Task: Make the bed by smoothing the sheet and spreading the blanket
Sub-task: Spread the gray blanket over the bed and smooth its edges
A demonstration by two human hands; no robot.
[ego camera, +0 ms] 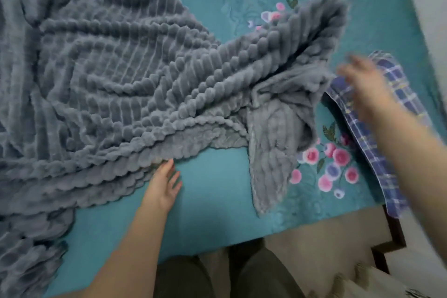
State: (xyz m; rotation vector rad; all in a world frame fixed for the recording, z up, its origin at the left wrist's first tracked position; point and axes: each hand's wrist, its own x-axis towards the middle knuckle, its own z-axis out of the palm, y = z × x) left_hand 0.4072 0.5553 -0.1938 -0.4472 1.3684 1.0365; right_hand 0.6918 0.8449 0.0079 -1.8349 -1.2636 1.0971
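A grey ribbed plush blanket (116, 75) lies bunched across the left and middle of the bed, one corner folded and trailing toward the near edge. Under it is a teal sheet (212, 191) printed with pink flowers. My left hand (164, 184) rests flat on the sheet, its straight fingers touching the blanket's near edge. My right hand (365, 87) is blurred, held above the blanket's raised right fold with fingers spread and nothing in it.
A blue plaid cloth (382, 152) lies along the right side of the bed, partly under my right arm. The dark bed frame (396, 237) shows at the right corner. My legs stand against the near edge.
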